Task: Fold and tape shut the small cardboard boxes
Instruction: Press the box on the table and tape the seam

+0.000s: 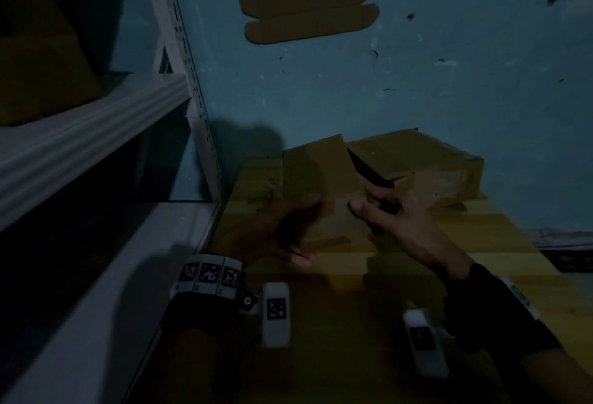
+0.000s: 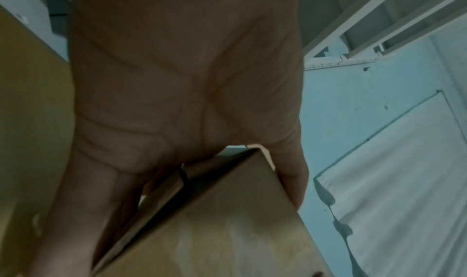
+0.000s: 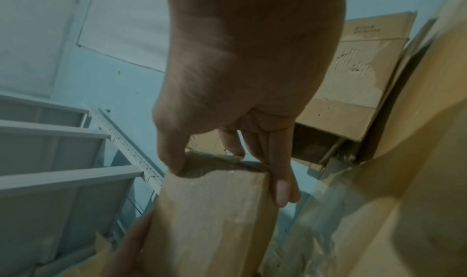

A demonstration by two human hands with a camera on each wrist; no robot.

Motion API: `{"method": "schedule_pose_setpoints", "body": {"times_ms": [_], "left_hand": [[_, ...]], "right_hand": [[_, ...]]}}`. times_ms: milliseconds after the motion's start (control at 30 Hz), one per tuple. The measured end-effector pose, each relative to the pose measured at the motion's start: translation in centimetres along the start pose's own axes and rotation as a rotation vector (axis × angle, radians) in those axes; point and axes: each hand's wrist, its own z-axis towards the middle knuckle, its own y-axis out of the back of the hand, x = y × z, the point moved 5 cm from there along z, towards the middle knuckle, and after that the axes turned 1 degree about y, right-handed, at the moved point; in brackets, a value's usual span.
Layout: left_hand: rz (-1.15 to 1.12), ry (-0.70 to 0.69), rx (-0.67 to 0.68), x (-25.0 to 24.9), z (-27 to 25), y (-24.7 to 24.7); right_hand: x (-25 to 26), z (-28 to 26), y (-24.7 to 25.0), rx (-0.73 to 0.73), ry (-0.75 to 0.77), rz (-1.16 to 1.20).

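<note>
Both hands (image 1: 288, 230) (image 1: 398, 220) grip (thumbs up) box (image 1: 324, 185).

Dim light; blue wall (image 1: 417, 82); grey metal shelving (image 1: 96, 133) at left.

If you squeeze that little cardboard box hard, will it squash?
Probably a bit. The small cardboard box looks thin-walled, so it should dent. It seems light: the left hand and right hand hold it up with fingertips. Flat sides mean it shouldn't roll.
</note>
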Motion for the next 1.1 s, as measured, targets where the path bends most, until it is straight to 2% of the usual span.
{"method": "schedule_pose_setpoints", "body": {"times_ms": [300, 533, 733, 900, 1033, 1100], "left_hand": [[-0.104, -0.05, 0.056, -0.7, -0.6, 0.0], [-0.167, -0.088, 0.072, -0.7, -1.1, -0.2], [-0.177, -0.105, -0.001, -0.6, -0.8, 0.7], [-0.173, -0.141, -0.078, -0.9, -1.0, 1.1], [-0.173, -0.173, -0.162, -1.6, -1.1, 0.9], [-0.191, -0.155, -0.148, -1.5, -1.1, 0.9]], "right_hand": [[0.7, -0.4, -0.1, -0.004, 0.017, 0.021], [-0.1, 0.0, -0.4, 0.056, 0.02, 0.073], [-0.3, 0.0, -0.5, 0.072, 0.016, 0.052], [0.7, -0.1, -0.4, 0.022, 0.03, -0.012], [1.3, -0.1, -0.4, -0.019, 0.023, 0.098], [1.5, 0.0, -0.4, -0.063, 0.008, 0.183]]}}
